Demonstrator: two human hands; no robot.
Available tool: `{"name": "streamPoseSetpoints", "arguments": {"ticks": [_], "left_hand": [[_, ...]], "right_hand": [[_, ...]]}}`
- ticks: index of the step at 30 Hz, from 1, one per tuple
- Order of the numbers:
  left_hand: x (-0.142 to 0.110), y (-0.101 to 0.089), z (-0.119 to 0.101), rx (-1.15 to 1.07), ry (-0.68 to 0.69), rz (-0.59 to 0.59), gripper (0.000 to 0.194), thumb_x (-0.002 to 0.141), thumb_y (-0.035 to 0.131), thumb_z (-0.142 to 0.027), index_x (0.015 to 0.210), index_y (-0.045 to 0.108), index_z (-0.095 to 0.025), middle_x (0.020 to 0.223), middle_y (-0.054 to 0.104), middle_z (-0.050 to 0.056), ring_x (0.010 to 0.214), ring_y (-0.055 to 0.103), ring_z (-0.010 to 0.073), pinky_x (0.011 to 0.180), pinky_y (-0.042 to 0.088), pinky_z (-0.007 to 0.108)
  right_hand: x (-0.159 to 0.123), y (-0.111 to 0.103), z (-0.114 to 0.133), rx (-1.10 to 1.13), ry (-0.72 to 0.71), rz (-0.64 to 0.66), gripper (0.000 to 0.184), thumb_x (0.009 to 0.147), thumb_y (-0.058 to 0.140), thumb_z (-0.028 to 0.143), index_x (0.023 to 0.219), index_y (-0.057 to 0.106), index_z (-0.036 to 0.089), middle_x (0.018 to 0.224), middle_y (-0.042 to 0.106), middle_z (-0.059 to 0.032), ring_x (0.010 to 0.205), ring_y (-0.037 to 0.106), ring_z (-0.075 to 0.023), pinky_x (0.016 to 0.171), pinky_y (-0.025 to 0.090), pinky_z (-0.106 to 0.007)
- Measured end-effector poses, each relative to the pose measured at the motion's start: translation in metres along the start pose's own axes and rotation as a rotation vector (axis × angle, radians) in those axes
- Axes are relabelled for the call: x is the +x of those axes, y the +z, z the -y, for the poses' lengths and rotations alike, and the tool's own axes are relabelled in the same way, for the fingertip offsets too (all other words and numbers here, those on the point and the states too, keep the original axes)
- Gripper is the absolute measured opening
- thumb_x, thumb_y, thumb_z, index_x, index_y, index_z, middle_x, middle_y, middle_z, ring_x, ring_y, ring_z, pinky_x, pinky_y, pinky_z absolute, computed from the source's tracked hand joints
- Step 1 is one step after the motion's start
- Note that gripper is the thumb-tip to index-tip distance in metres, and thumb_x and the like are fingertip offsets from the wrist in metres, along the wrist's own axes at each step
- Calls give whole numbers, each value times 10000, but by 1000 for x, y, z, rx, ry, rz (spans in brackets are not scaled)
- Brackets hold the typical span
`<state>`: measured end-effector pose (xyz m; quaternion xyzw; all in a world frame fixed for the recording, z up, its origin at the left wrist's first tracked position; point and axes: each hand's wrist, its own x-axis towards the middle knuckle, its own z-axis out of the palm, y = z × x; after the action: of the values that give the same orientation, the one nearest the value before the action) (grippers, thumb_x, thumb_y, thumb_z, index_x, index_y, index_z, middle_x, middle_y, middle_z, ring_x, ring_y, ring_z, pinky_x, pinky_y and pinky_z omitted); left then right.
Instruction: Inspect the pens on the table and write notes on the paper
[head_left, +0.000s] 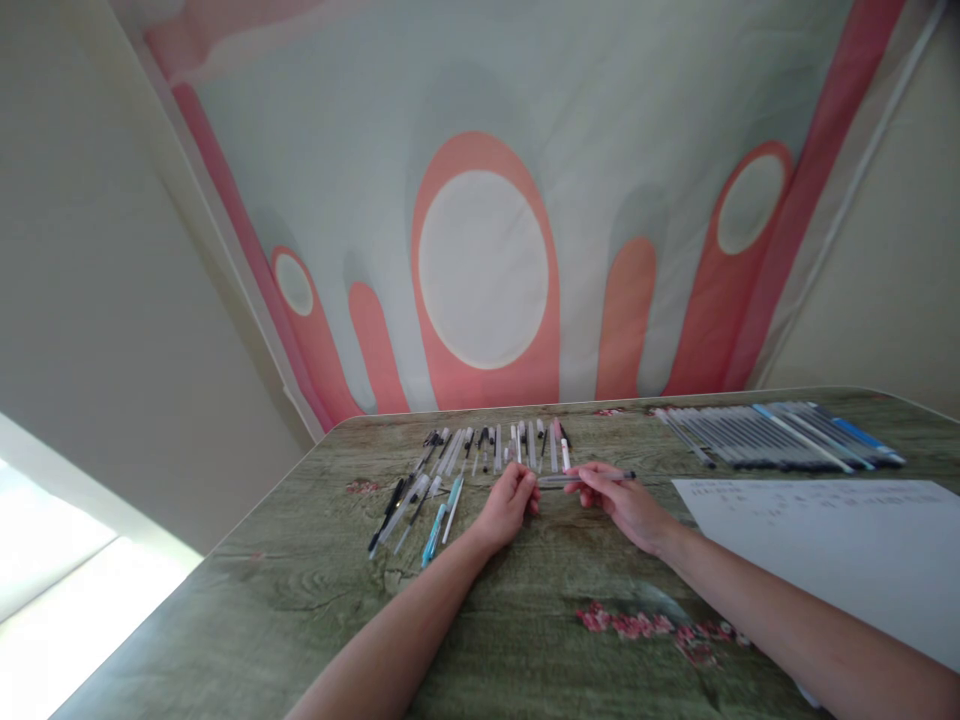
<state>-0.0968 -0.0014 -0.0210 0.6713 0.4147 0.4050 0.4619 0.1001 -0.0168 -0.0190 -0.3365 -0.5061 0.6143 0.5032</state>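
My left hand (508, 503) and my right hand (621, 500) meet over the middle of the table, fingers pinched on the two ends of one clear pen (568, 480) with a dark tip pointing right. The pen lies level just above the tabletop. Right behind the hands runs a row of several pens and pen parts (495, 445), white, clear, black and one pink. A few more pens (420, 505), black, clear and teal, lie slanted to the left of my left hand.
A green wood-print table (300, 600) with pink flower marks carries everything. A second row of grey and blue pens (780, 435) lies far right, with a white written sheet (840, 545) in front of it. A pink and grey cloth (484, 200) hangs behind.
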Motion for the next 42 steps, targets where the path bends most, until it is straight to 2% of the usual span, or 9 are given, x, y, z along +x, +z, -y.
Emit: {"name": "streamPoseSetpoints", "arguments": {"ticks": [15, 24, 28, 32, 36, 37, 40, 42], "left_hand": [[0, 2, 3, -12, 18, -9, 250, 824, 366, -422, 785, 396, -176, 656, 495, -29, 523, 467, 67, 530, 380, 201], [4, -1, -3, -25, -45, -49, 284, 813, 364, -436, 793, 433, -162, 642, 515, -18, 511, 475, 73, 514, 389, 201], [13, -25, -12, 63, -97, -133, 264, 767, 440, -417, 776, 460, -154, 648, 541, -12, 503, 475, 72, 500, 378, 195], [18, -67, -33, 279, -27, -201, 277, 734, 471, -417, 732, 511, -142, 613, 546, -8, 526, 482, 86, 516, 372, 197], [14, -108, -52, 558, -54, -226, 344, 748, 419, -452, 702, 542, -134, 590, 559, -2, 536, 495, 104, 542, 380, 211], [11, -116, -54, 651, -82, -218, 344, 751, 414, -440, 714, 557, -130, 601, 570, 3, 554, 509, 113, 551, 382, 214], [4, -137, -55, 1019, -309, -83, 241, 718, 451, -329, 697, 604, -144, 649, 618, 16, 621, 549, 131, 573, 384, 209], [1, -146, -51, 1123, -403, -69, 143, 652, 508, -249, 629, 611, -153, 649, 633, 35, 647, 564, 153, 584, 386, 217]], "right_hand": [[-2, 1, 0, -58, -13, 1, 249, 762, 535, 386, 874, 621, 180, 820, 641, -37, 648, 499, -121, 641, 383, -278], [2, -2, -2, 92, 37, -47, 284, 719, 580, 394, 896, 646, 182, 802, 649, -51, 602, 498, -113, 576, 390, -255], [5, -5, -7, 154, 50, -63, 261, 724, 576, 376, 880, 651, 181, 798, 652, -53, 589, 496, -111, 562, 392, -248], [6, -7, -7, 210, 58, -45, 305, 767, 499, 400, 895, 652, 169, 801, 653, -69, 588, 498, -120, 573, 397, -261], [6, -8, -4, 220, 74, -25, 377, 798, 415, 437, 899, 654, 163, 822, 654, -84, 587, 504, -129, 589, 403, -274], [6, -8, -4, 210, 76, -26, 386, 796, 409, 446, 897, 653, 164, 830, 655, -86, 585, 506, -132, 590, 404, -278], [7, -10, -5, 191, 78, -28, 397, 789, 409, 458, 901, 651, 164, 850, 655, -92, 584, 511, -138, 594, 408, -287], [7, -10, -6, 200, 81, -21, 391, 788, 415, 452, 901, 652, 162, 845, 657, -92, 585, 510, -137, 594, 407, -286]]}}
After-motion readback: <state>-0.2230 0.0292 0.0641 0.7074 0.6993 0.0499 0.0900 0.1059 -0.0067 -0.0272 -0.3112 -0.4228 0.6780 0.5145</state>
